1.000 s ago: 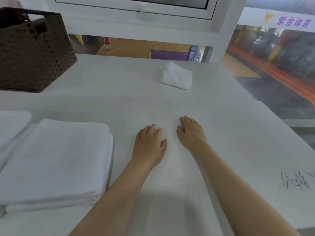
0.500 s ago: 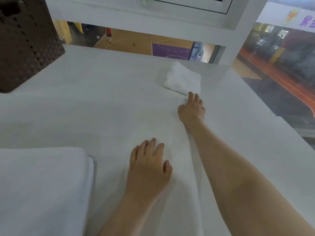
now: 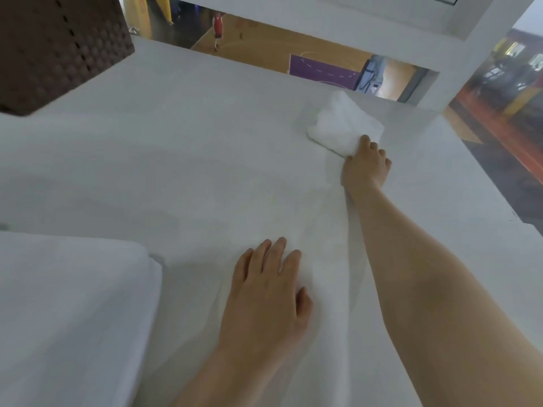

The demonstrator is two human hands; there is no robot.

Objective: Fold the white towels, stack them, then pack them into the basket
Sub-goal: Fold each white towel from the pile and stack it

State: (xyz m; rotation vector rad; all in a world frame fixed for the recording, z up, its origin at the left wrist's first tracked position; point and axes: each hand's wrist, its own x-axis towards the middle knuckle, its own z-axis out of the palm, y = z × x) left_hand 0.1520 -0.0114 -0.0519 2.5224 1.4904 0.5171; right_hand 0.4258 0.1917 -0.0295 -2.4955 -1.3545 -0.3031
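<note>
- Worktop [image 3: 191,160]: white, covered by a thin white sheet that wrinkled into long creases between the two hands.
- Right hand [image 3: 365,165]: reached far forward across the worktop, arm extended; fingers and thumb curled onto the near edge of a small bunched towel, gripping it.
- Small bunched towel [image 3: 342,124]: white, loosely crumpled rather than folded, lying on the far right part of the worktop, close to the rear edge.
- Left hand [image 3: 267,292]: palm down, fingers straight and slightly spread, pressed flat on the sheet near the front of the worktop; it held nothing.
- Folded towels [image 3: 67,312]: white, stacked at the near left corner, just left of the left hand and apart from it; layered edges visible on the right side of the stack.
- Basket [image 3: 55,48]: dark brown, woven with small perforations, standing at the far left of the worktop, well apart from both hands; its interior was out of view.
- Window [image 3: 293,45]: behind the worktop, overlooking an indoor basketball court.
</note>
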